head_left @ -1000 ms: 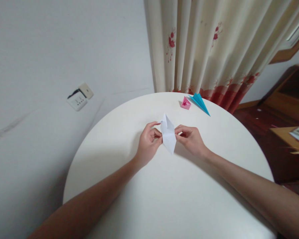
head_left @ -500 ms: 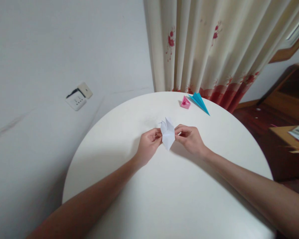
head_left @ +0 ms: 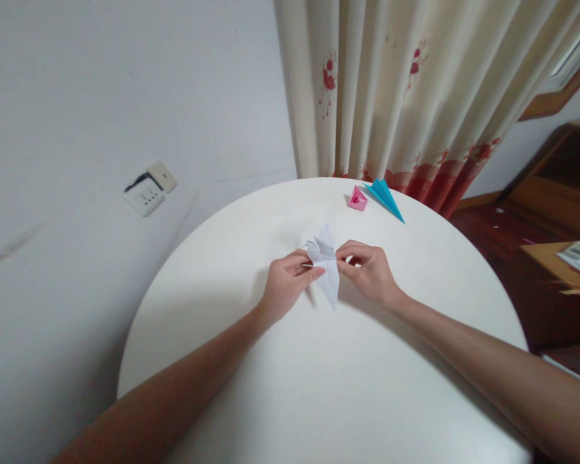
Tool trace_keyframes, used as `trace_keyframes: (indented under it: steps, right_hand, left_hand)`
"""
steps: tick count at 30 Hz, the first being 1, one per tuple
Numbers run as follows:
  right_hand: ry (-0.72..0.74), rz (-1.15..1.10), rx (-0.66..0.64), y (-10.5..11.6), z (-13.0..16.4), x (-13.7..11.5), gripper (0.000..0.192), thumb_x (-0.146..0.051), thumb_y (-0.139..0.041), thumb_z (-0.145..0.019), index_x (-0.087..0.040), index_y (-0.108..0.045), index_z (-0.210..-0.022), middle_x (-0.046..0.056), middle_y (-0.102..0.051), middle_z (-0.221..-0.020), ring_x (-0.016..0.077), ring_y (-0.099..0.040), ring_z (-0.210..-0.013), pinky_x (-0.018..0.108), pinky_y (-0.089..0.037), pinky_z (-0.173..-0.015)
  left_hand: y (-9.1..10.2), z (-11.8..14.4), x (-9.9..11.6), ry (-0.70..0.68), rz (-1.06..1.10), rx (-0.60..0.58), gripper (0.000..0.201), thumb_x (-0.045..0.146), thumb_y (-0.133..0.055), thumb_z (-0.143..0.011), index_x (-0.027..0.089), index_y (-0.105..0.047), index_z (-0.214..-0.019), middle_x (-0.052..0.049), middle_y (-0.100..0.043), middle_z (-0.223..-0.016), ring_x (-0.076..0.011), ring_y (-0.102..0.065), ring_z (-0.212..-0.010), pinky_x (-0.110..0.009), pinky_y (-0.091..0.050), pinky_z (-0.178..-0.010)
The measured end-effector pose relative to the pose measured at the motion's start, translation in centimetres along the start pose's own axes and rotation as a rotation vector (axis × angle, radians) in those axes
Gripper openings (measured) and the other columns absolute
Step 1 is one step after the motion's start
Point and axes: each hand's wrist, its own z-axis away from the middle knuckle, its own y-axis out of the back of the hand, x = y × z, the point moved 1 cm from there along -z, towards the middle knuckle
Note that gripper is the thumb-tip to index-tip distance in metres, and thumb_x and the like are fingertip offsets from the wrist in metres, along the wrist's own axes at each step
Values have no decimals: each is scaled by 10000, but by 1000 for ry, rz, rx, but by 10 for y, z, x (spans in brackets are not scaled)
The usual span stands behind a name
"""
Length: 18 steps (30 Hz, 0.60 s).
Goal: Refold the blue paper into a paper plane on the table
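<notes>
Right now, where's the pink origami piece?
In the head view the pink origami piece sits at the far edge of the round white table, right-centre, just left of the blue paper plane.

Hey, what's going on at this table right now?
A person is working a folded white paper piece with both bare hands above a round white table. The left hand pinches its left side and the right hand pinches its right, the lower point hanging down. At the table's far edge, untouched, lie a small pink folded paper shape and a blue paper plane, close beside each other.
</notes>
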Motion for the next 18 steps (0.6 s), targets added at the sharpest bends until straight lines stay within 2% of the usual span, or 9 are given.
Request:
trace_keyframes:
  steps: [3, 8, 13, 18]
  right_hand:
    - [36, -10, -19, -1, 1, -2, 168, -373, -734, -868, -240, -785, -778, 42, -684, -774, 173, -596, -707, 285, -421, -572]
    - [74, 7, -8, -3, 3, -4, 180, -382, -735, -872, -234, -784, -782, 46, -671, -784, 161, -587, -689, 276, -434, -564]
    - [75, 15, 19, -3, 4, -7, 173, -351, -738, -871, -226, -774, -757, 42, -685, -766, 159, -594, -678, 277, -434, -564]
    - [86, -20, 52, -3, 5, -8, 163, -350, -753, -859, -233, -776, -749, 40, -685, -772, 163, -592, -680, 284, -417, -553]
  left_hand:
    - [0, -1, -3, 17, 13, 19, 246, 317, -855, -737, 164, -793, -919, -79, -753, -994, -215, -711, -914, -335, -573, -871]
    - [2, -2, -8, -6, 42, 14, 412, 312, -896, -692, 196, -776, -1068, -50, -743, -993, -195, -714, -897, -338, -589, -862]
    - [1, 0, -7, -86, -39, 38, 272, 340, -879, -721, 177, -787, -918, -66, -745, -994, -221, -711, -943, -348, -576, -885]
    - [0, 1, -3, -114, -119, 85, 212, 291, -858, -746, 182, -787, -913, -44, -736, -892, -183, -695, -827, -286, -557, -763]
